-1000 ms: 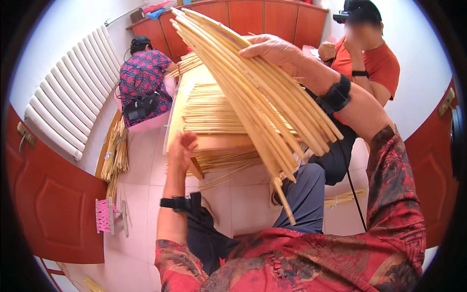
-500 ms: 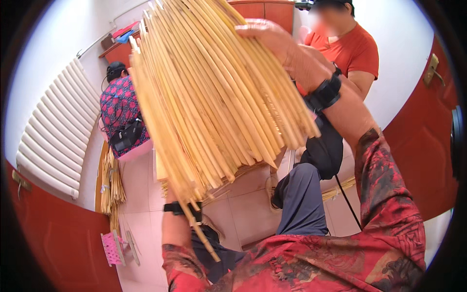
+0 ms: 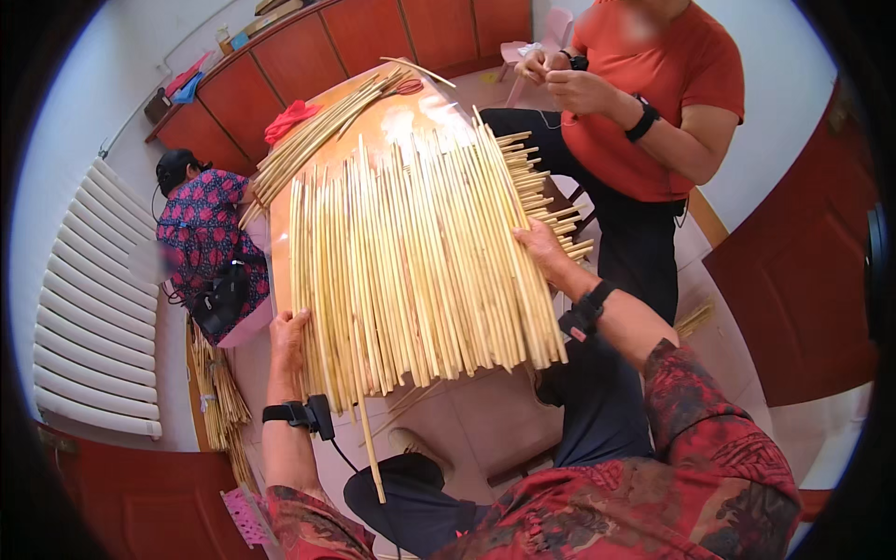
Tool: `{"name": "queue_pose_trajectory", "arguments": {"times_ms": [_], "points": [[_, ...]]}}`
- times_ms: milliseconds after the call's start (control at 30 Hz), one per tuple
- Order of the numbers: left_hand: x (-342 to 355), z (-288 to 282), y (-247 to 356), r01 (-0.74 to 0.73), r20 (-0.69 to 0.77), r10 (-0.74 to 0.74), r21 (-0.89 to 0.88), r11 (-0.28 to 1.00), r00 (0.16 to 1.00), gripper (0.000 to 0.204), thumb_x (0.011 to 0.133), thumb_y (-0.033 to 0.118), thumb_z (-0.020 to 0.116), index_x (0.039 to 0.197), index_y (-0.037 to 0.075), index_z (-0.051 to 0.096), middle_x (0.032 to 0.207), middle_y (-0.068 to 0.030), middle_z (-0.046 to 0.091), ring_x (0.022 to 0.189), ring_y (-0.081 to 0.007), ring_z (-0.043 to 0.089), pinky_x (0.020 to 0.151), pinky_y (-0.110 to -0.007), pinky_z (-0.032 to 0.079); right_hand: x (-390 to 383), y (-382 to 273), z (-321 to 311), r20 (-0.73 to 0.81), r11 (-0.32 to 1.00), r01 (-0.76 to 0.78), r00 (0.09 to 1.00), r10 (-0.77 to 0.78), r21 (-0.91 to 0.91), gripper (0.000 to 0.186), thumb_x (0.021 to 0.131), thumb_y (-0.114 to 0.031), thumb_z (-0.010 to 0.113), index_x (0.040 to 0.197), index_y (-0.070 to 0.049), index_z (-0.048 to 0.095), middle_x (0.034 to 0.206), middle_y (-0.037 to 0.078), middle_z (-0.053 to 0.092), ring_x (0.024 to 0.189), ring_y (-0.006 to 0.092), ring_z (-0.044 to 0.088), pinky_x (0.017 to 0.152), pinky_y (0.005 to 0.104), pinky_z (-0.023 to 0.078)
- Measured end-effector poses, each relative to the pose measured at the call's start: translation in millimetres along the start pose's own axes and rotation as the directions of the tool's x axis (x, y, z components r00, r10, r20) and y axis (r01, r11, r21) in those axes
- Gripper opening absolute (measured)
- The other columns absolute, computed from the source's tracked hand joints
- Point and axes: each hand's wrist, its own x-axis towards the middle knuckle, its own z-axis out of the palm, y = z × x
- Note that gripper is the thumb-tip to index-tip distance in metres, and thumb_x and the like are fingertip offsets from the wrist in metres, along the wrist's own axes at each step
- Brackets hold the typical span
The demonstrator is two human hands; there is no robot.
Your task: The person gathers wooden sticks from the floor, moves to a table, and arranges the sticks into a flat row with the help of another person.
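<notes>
A wide mat of pale yellow reed-like stalks (image 3: 420,261) lies side by side in front of me, its far part over the table and its near edge past the table's front. My left hand (image 3: 290,338) is closed on the mat's lower left edge. On the opposite edge, my right hand (image 3: 549,250) grips the outer stalks, its fingers partly hidden under them. One loose stalk (image 3: 372,457) sticks out well below the near edge.
The glossy orange table (image 3: 322,95) bears a slanted stalk bundle (image 3: 327,126), a red cloth (image 3: 291,119) and red-handled scissors (image 3: 409,87). More stalks (image 3: 546,196) jut out at its right. A co-worker in red (image 3: 653,103) stands right; another person (image 3: 210,224) sits left. Bundles (image 3: 217,392) lie by the radiator (image 3: 98,308).
The mat has come down from upright before me to lying over the table, which now shows. My right hand has lowered with it, and my left hand has come into view.
</notes>
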Motion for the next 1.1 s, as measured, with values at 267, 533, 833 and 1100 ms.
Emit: {"name": "queue_pose_trajectory", "arguments": {"times_ms": [267, 533, 833, 1100], "points": [[2, -7, -5, 0.053, 0.162, -0.019, -0.205, 0.977, 0.987, 0.02, 0.081, 0.015, 0.057, 0.089, -0.002, 0.053, 0.077, -0.0083, 0.058, 0.065, -0.0165, 0.058, 0.058, -0.029, 0.05, 0, -34, -22, 0.061, 0.948, -0.085, 0.992, 0.109, -0.305, 0.028, 0.078, -0.008, 0.053, 0.101, 0.007, 0.056, 0.083, 0.01, 0.061, 0.07, 0.0146, 0.058, 0.064, 0.0257, 0.047], [6, -15, -6, 0.102, 0.292, -0.044, -0.186, 0.977, 0.956, 0.021, 0.083, 0.014, 0.051, 0.098, -0.001, 0.049, 0.085, -0.0053, 0.056, 0.076, -0.0154, 0.057, 0.064, -0.029, 0.049, 9, -15, -37, 0.059, 0.804, 0.058, 0.998, -0.029, -0.592, 0.04, 0.068, -0.008, 0.061, 0.105, 0.006, 0.054, 0.087, 0.016, 0.062, 0.076, 0.0184, 0.06, 0.068, 0.0278, 0.047], [-1, -17, 2, 0.02, 0.27, 0.027, -0.169, 0.985, 0.962, 0.023, 0.082, 0.008, 0.051, 0.102, -0.002, 0.047, 0.09, -0.0087, 0.056, 0.079, -0.0159, 0.057, 0.071, -0.029, 0.048, 10, -6, -20, -0.006, 0.868, 0.167, 0.981, -0.192, -0.467, 0.037, 0.069, -0.01, 0.058, 0.103, 0.003, 0.054, 0.087, 0.018, 0.06, 0.077, 0.0243, 0.06, 0.072, 0.0322, 0.047], [1, -12, 26, -0.011, 0.255, 0.087, -0.285, 0.958, 0.963, 0.018, 0.083, 0.005, 0.05, 0.101, 0.0, 0.048, 0.091, -0.0083, 0.058, 0.079, -0.0154, 0.058, 0.074, -0.028, 0.047, 21, -22, -18, -0.086, 0.959, 0.121, 0.985, -0.147, -0.255, 0.036, 0.072, -0.006, 0.055, 0.106, 0.006, 0.051, 0.093, 0.019, 0.06, 0.084, 0.0243, 0.06, 0.074, 0.0314, 0.046]]}}
